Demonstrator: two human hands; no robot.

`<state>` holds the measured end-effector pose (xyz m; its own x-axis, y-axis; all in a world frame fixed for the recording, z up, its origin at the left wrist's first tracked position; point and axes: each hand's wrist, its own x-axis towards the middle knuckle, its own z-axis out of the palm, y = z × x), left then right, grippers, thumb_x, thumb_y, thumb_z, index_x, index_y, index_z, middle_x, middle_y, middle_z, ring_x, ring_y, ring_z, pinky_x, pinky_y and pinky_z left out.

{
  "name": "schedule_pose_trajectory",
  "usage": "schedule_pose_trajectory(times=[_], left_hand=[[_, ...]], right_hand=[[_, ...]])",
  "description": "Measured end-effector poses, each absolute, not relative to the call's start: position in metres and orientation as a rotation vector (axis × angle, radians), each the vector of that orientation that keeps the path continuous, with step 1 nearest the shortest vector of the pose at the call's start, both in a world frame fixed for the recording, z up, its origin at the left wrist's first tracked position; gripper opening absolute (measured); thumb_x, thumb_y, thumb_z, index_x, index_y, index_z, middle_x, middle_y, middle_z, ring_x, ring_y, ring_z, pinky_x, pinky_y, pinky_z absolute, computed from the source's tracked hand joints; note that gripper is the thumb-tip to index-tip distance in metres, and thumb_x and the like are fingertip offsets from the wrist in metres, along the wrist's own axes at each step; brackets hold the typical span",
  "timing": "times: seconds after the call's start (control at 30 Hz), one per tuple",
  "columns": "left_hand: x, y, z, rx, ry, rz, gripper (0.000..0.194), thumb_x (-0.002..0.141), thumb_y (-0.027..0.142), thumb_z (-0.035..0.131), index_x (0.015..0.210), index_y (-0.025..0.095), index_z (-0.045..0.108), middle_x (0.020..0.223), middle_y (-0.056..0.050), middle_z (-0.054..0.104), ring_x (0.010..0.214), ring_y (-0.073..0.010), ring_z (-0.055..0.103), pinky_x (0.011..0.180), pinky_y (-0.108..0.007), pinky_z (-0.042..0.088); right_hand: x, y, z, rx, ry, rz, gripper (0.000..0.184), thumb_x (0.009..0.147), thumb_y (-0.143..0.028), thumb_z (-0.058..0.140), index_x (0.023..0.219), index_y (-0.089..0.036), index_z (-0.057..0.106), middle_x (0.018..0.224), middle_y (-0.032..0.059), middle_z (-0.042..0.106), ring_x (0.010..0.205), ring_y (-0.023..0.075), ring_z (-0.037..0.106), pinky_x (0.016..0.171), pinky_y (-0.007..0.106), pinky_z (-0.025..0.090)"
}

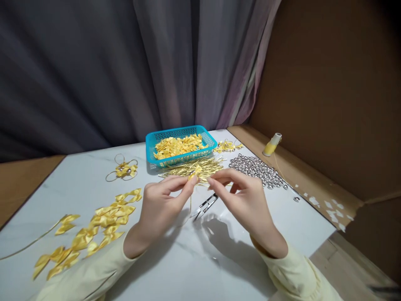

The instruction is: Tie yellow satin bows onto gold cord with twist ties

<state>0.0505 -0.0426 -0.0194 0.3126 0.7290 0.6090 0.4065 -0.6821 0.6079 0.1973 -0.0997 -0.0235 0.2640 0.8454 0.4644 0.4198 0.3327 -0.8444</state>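
My left hand (167, 200) is closed in a pinch on a small yellow ribbon bow (197, 170), raised above the table. A thin cord (191, 202) hangs below these fingers. Just to the right, the thumb and forefinger of my right hand (242, 194) are pinched together, apart from the bow; what lies between them is too small to make out. Under the right fingers are metal thread snips (205, 207), blades pointing down and left. I cannot tell whether that hand holds them or they lie on the table. Behind both hands spreads a pile of gold twist ties (175, 170).
A blue basket (149, 148) of yellow bows stands at the back. Silver rings (257, 169) are heaped at right, near a yellow thread spool (272, 145) and white scraps (335, 213). Loose bows (109, 215) and a looped bow cluster (123, 169) lie at left.
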Motion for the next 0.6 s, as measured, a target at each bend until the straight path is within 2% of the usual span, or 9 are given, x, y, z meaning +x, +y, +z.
schedule_pose_trajectory(times=[0.1, 0.23, 0.33, 0.43, 0.6], left_hand=[[0.0499, -0.0432, -0.0191, 2.28, 0.995, 1.317, 0.014, 0.075, 0.025, 0.062, 0.063, 0.018, 0.066, 0.059, 0.002, 0.066, 0.053, -0.0113, 0.059, 0.052, -0.021, 0.047], [0.0499, -0.044, -0.0198, 2.339, 0.937, 1.311, 0.014, 0.075, 0.024, 0.061, 0.063, 0.019, 0.066, 0.064, 0.001, 0.068, 0.056, -0.0126, 0.06, 0.053, -0.023, 0.048], [0.0495, -0.0437, -0.0204, 2.368, 0.886, 1.308, 0.012, 0.076, 0.022, 0.061, 0.065, 0.018, 0.066, 0.066, 0.0, 0.069, 0.059, -0.0135, 0.061, 0.056, -0.024, 0.049], [0.0488, -0.0426, -0.0211, 2.392, 0.849, 1.337, 0.012, 0.076, 0.021, 0.061, 0.065, 0.018, 0.065, 0.064, 0.0, 0.068, 0.058, -0.0133, 0.06, 0.054, -0.024, 0.048], [0.0476, -0.0399, -0.0227, 2.475, 0.819, 1.356, 0.014, 0.077, 0.018, 0.06, 0.064, 0.018, 0.064, 0.061, 0.0, 0.066, 0.056, -0.0127, 0.059, 0.054, -0.024, 0.047]], right_hand=[[0.2003, -0.0977, -0.0241, -1.278, -1.417, 0.201, 0.005, 0.077, -0.019, 0.06, 0.073, -0.018, 0.062, 0.073, 0.0017, 0.061, 0.068, 0.0133, 0.055, 0.059, 0.025, 0.044], [0.1994, -0.094, -0.0271, -1.282, -1.42, 0.147, 0.006, 0.076, -0.022, 0.062, 0.078, -0.018, 0.058, 0.078, 0.0027, 0.056, 0.075, 0.0149, 0.053, 0.061, 0.026, 0.043], [0.1983, -0.0926, -0.0289, -1.296, -1.446, 0.13, 0.011, 0.077, -0.022, 0.062, 0.085, -0.019, 0.055, 0.084, 0.0046, 0.058, 0.08, 0.0171, 0.053, 0.063, 0.028, 0.043], [0.1981, -0.0921, -0.0308, -1.306, -1.528, 0.148, 0.002, 0.081, -0.021, 0.057, 0.08, -0.019, 0.058, 0.08, 0.0046, 0.063, 0.078, 0.0183, 0.054, 0.064, 0.029, 0.043], [0.1993, -0.094, -0.032, -1.318, -1.549, 0.15, 0.01, 0.083, -0.018, 0.053, 0.076, -0.018, 0.06, 0.075, 0.0049, 0.065, 0.071, 0.0174, 0.055, 0.064, 0.03, 0.042]])
